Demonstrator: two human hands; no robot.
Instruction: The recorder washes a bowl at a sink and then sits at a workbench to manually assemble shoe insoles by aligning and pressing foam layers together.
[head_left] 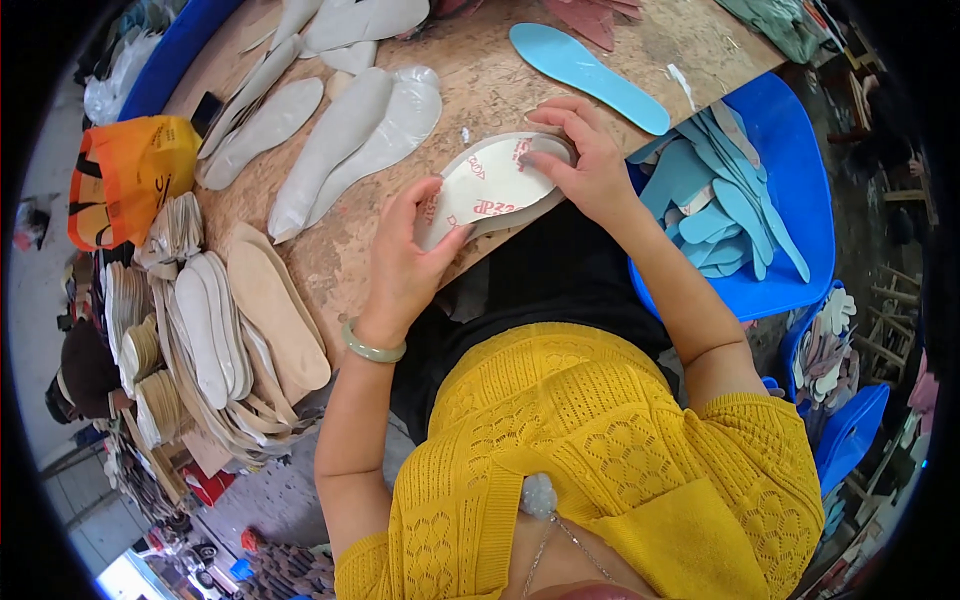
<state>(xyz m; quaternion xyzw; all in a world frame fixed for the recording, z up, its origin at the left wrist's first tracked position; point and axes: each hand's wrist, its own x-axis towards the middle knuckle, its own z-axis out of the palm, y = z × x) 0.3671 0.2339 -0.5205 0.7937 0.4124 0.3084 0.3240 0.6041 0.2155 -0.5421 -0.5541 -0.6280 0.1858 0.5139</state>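
Observation:
Between my two hands, just over the table's near edge, is a white insole [492, 188] with red print on its upper face and a grey rim. My left hand [408, 235] grips its left end, thumb on the face and fingers at the edge. At the other end my right hand [585, 160] is closed on it, its thumb pressing the face. Past my right hand a light blue insole [590, 78] lies flat on the tabletop. Grey-white insoles [345, 140], some in thin wrapping, lie to the left of my hands.
The wooden table [470, 70] spreads out ahead. At right stands a blue bin [815, 190] full of blue insoles [735, 215]. Stacks of beige and white insoles [205, 325] crowd the left corner beside an orange bag [140, 175]. Dark red pieces [590, 20] sit at the far edge.

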